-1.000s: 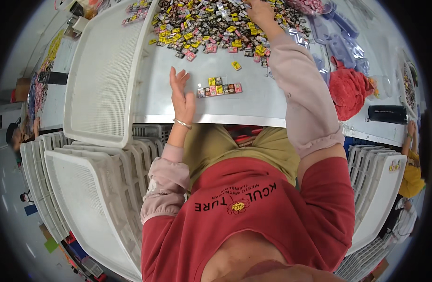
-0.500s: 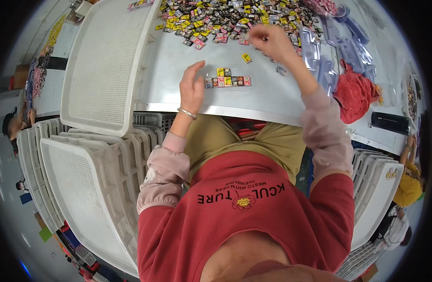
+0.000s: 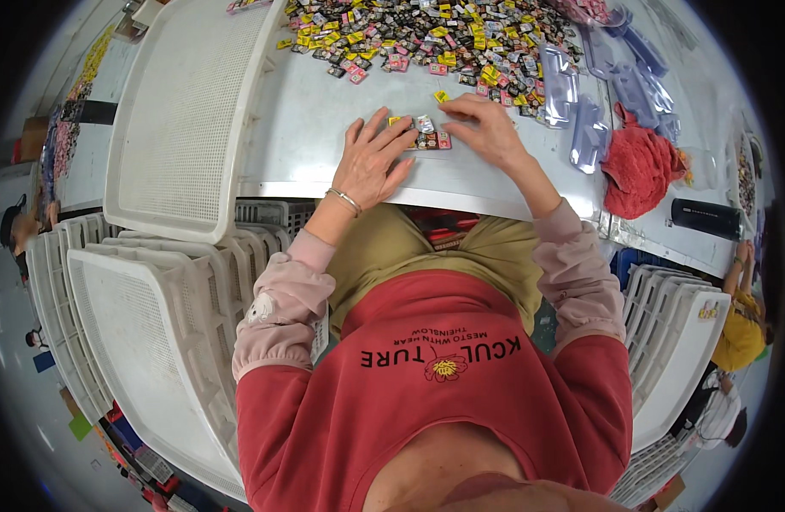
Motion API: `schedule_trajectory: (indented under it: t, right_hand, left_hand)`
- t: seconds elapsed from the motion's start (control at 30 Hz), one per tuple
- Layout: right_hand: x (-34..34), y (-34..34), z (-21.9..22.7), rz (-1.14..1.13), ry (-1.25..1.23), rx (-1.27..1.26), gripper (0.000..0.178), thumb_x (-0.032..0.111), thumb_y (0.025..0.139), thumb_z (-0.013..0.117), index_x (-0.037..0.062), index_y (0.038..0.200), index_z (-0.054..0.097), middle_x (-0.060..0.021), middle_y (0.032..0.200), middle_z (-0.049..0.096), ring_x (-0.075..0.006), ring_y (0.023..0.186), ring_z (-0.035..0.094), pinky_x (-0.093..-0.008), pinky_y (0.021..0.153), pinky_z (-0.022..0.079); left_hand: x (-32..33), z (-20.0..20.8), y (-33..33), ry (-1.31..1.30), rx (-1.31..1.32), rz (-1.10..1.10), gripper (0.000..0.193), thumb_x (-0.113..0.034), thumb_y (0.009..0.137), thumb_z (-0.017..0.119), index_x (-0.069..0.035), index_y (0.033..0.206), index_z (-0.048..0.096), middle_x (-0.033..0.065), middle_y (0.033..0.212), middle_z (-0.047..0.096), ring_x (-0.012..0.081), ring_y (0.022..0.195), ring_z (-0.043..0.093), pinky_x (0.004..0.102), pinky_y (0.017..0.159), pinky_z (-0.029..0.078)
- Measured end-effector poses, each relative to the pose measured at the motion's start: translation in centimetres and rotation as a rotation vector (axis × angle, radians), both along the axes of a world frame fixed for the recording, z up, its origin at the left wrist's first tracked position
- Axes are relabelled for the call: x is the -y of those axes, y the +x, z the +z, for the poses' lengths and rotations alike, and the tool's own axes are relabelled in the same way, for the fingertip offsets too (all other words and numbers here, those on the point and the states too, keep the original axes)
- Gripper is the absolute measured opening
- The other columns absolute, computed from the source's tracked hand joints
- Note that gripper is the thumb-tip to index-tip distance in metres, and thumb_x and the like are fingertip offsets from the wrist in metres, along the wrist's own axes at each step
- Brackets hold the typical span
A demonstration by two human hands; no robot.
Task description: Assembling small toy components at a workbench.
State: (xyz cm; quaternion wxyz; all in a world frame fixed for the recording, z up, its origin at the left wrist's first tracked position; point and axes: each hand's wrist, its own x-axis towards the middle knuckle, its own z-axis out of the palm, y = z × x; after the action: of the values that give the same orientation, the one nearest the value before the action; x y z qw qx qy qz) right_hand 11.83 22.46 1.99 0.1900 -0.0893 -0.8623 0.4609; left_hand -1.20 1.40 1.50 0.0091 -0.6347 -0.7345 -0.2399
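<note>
Small, flat, brightly printed packets lie in a neat two-row block on the metal table in front of me. My left hand is over the left part of that block, fingers spread and palm down, hiding several packets. A silvery packet sits in the block's far row, between my hands. At the block's right end is my right hand, its thumb and forefinger apart with nothing seen between them. One loose yellow packet lies just beyond the right forefinger's tip.
A big heap of mixed packets covers the table's far side. White mesh trays stand at the left, with more stacked below. Clear plastic trays, a red cloth and a black cylindrical object are on the right.
My right hand has come back from the heap to the block's right end. My left hand has moved right, over the block. A silvery packet now shows in its far row.
</note>
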Motion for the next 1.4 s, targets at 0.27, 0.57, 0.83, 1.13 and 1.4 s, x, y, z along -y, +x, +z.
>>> schedule_trajectory:
  t: [0.27,0.57,0.83,1.13,1.4]
  right_hand:
    - [1.6,-1.9,0.5,0.067,0.266,0.103,0.033,0.0,0.076,0.066,-0.0002,0.109,0.063,-0.0124,0.1,0.062,-0.025,0.086,0.062,-0.0334,0.072,0.051]
    - [1.1,-3.3,1.2,0.177,0.146,0.111,0.02,-0.003,0.077,0.063,-0.0026,0.097,0.061,-0.0119,0.095,0.062,-0.0254,0.08,0.064,-0.0343,0.07,0.052]
    - [1.3,-3.1,0.4,0.114,0.268,-0.01,0.02,-0.004,0.077,0.061,-0.0015,0.097,0.064,-0.0132,0.093,0.062,-0.0279,0.077,0.063,-0.0348,0.068,0.05]
    - [1.0,-3.7,0.5,0.167,0.373,0.022,0.014,0.003,0.079,0.065,0.0002,0.092,0.069,-0.012,0.088,0.061,-0.0299,0.077,0.062,-0.0379,0.068,0.049]
    - [0.9,-3.3,0.2,0.166,0.368,0.021,0.016,0.002,0.081,0.061,0.0009,0.096,0.068,-0.0129,0.09,0.062,-0.0316,0.08,0.062,-0.0391,0.071,0.05]
  left_hand:
    - [0.0,-0.4,0.0,0.014,0.027,0.011,0.038,-0.026,0.089,0.057,-0.014,0.125,0.058,0.0032,0.138,0.05,0.0304,0.133,0.037,0.0529,0.108,0.026]
    - [0.0,-0.5,-0.1,0.027,0.019,0.014,0.037,-0.023,0.087,0.058,-0.014,0.122,0.06,0.0036,0.137,0.051,0.0296,0.132,0.039,0.0522,0.107,0.027]
    - [0.0,-0.3,0.1,0.025,0.027,0.023,0.037,-0.021,0.085,0.06,-0.015,0.121,0.06,0.0048,0.136,0.051,0.0287,0.132,0.039,0.0514,0.107,0.027]
    - [0.0,-0.5,-0.2,0.055,0.171,0.03,0.05,-0.017,0.083,0.06,-0.008,0.131,0.047,0.0092,0.135,0.051,0.0317,0.132,0.041,0.0505,0.109,0.026]
    - [0.3,-1.2,-2.3,0.493,1.121,0.097,0.052,0.002,0.08,0.034,0.001,0.131,0.042,0.0204,0.134,0.049,0.0268,0.132,0.042,0.0387,0.113,0.027]
